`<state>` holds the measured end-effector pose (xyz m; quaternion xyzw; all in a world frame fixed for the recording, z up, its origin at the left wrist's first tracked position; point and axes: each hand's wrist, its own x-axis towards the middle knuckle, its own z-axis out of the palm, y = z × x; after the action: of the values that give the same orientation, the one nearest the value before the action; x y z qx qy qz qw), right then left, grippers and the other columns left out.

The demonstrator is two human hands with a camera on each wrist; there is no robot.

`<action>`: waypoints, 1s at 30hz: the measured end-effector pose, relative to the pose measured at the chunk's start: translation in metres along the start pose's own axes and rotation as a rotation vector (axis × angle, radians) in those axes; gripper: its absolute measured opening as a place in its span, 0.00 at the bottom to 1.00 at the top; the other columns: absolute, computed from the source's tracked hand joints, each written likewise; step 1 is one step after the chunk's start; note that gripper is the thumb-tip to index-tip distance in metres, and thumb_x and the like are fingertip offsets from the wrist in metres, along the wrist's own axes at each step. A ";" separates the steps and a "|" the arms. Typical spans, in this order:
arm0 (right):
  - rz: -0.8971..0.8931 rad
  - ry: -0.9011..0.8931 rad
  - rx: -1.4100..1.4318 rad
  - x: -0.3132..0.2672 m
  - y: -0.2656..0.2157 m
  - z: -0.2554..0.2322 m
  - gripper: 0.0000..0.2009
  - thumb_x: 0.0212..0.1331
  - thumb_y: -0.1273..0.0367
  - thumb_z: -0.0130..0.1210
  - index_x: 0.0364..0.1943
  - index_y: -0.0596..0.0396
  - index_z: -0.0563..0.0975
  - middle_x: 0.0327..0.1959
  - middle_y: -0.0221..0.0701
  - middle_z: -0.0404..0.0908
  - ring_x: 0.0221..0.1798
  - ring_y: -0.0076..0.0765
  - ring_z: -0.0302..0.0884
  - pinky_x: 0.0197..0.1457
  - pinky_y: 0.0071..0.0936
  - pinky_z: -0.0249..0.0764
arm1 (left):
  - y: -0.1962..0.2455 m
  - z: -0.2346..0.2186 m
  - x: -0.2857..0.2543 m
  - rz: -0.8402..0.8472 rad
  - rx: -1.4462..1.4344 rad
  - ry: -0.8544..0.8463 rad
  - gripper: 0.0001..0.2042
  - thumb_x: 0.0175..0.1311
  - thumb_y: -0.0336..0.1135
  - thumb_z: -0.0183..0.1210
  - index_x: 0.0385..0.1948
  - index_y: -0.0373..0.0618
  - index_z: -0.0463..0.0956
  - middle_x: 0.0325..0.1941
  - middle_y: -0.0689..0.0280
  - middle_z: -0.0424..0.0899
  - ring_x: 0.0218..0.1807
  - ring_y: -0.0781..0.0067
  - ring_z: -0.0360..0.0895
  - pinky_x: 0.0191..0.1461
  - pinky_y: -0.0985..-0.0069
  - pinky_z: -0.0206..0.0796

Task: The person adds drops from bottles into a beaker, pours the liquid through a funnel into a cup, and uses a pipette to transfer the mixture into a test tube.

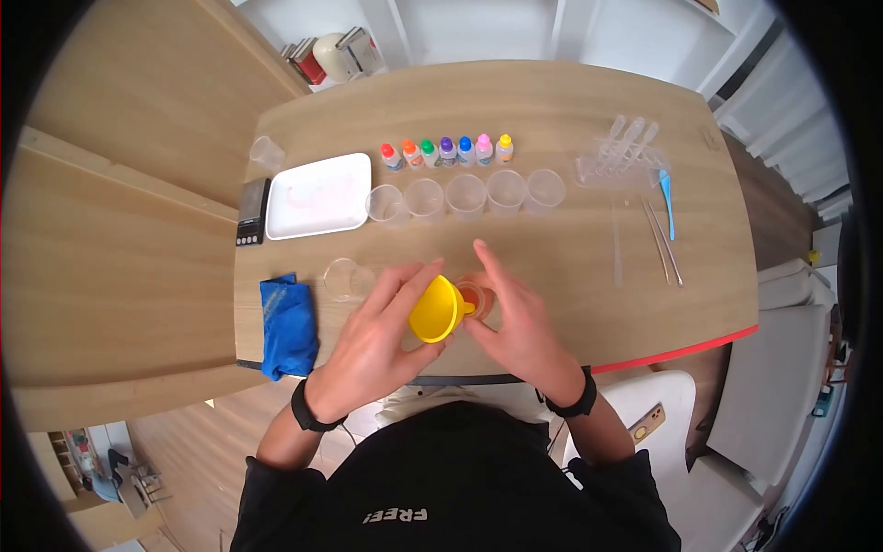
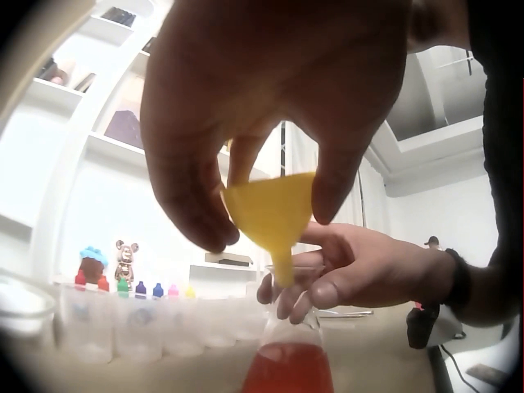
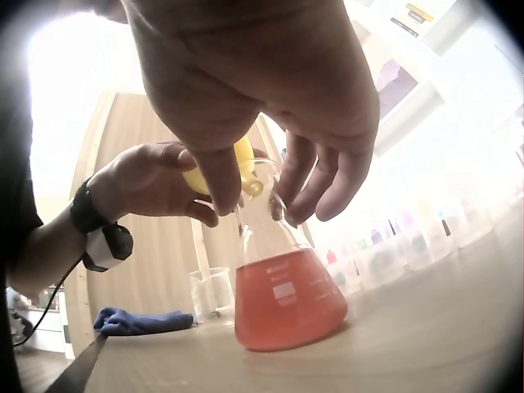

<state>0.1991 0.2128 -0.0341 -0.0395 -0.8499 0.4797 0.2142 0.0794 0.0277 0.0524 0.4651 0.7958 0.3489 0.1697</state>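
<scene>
Yellow funnel (image 1: 429, 315) held at the mouth of a glass flask (image 3: 288, 304) of red liquid.
The flask stands on the surface (image 1: 561, 253), its neck grasped by the fingers of the right hand (image 1: 517, 324); the left hand (image 1: 372, 339) pinches the funnel toward nine o'clock, though whether the spout is inside the mouth I cannot tell. From the flask, clear cups (image 1: 466, 193) line up around twelve, capped bottles (image 1: 448, 156) behind; test tubes (image 1: 631, 140) are at two, a white tray (image 1: 342, 184) at ten, a blue cloth (image 1: 289, 329) at nine.
</scene>
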 end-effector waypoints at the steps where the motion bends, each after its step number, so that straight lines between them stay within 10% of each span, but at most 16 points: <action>1: 0.002 -0.004 0.000 0.000 -0.001 -0.001 0.46 0.58 0.75 0.73 0.83 0.57 0.62 0.54 0.38 0.89 0.56 0.49 0.86 0.58 0.42 0.84 | -0.002 -0.002 -0.002 -0.006 -0.045 0.024 0.39 0.59 0.25 0.76 0.75 0.40 0.70 0.68 0.52 0.78 0.67 0.50 0.80 0.67 0.61 0.75; 10: -0.011 0.022 -0.064 -0.006 -0.009 -0.012 0.40 0.63 0.68 0.74 0.79 0.60 0.68 0.58 0.44 0.87 0.58 0.53 0.86 0.61 0.43 0.83 | -0.066 -0.066 -0.010 -0.233 -0.439 0.343 0.36 0.68 0.26 0.71 0.76 0.39 0.64 0.69 0.58 0.79 0.72 0.66 0.76 0.76 0.67 0.67; 22: 0.085 0.191 -0.264 -0.047 -0.010 -0.065 0.27 0.59 0.69 0.76 0.63 0.59 0.82 0.55 0.42 0.88 0.53 0.53 0.87 0.56 0.43 0.84 | -0.194 -0.086 0.054 -0.325 0.276 0.190 0.34 0.67 0.38 0.74 0.73 0.44 0.69 0.61 0.53 0.85 0.58 0.56 0.85 0.59 0.63 0.78; 30: 0.064 0.254 -0.411 -0.042 -0.004 -0.102 0.21 0.60 0.69 0.75 0.58 0.57 0.85 0.52 0.41 0.88 0.50 0.54 0.88 0.52 0.42 0.85 | -0.226 -0.074 0.063 -0.348 0.237 0.086 0.44 0.63 0.39 0.76 0.80 0.41 0.63 0.68 0.50 0.82 0.57 0.55 0.85 0.64 0.62 0.78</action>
<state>0.2786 0.2809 0.0015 -0.1693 -0.8941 0.2946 0.2916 -0.1371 -0.0206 -0.0538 0.3220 0.9061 0.2376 0.1373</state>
